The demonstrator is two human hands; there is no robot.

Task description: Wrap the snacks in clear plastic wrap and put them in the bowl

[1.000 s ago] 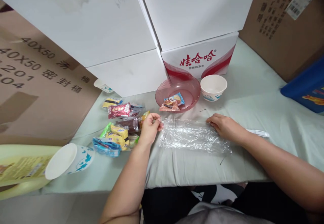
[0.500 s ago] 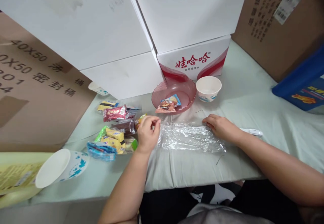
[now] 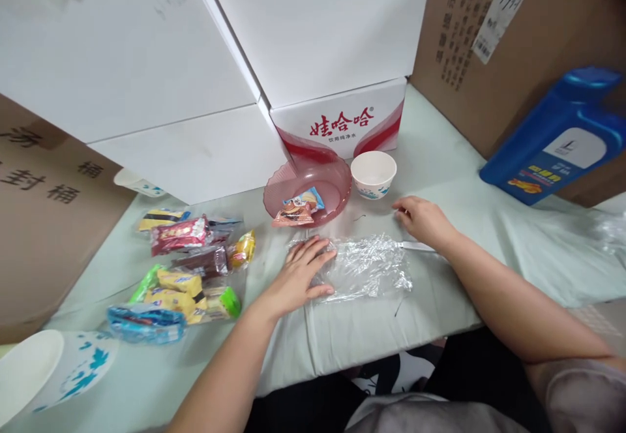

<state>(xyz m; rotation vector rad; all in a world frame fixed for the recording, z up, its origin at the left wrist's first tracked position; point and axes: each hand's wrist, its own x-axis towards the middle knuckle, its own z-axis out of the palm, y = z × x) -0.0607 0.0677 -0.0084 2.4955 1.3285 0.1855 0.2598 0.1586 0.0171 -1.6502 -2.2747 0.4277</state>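
Observation:
A crinkled sheet of clear plastic film (image 3: 374, 263) lies spread on the cloth before me. My left hand (image 3: 300, 276) rests flat on its left end, fingers apart. Just beyond the film's upper right corner is my right hand (image 3: 423, 221), fingers loosely bent, with nothing visible in them. A white plastic handle (image 3: 415, 246) shows between the film and my right wrist; its other end is hidden. Behind the film stands a pink scalloped bowl (image 3: 337, 188) holding wrapped snacks (image 3: 296, 211). A white paper bowl (image 3: 374, 173) with blue print stands upright to its right.
Several wrapped snacks (image 3: 176, 289) lie piled on the left. A larger paper tub (image 3: 83, 371) lies tilted at the lower left. White boxes (image 3: 337, 123) wall off the back; a blue bottle (image 3: 552, 143) leans by a brown carton (image 3: 454, 42) on the right.
My left hand has gone from a curled pinch at the film's left edge to lying flat on it. My right hand has come off the film. The view has swung right.

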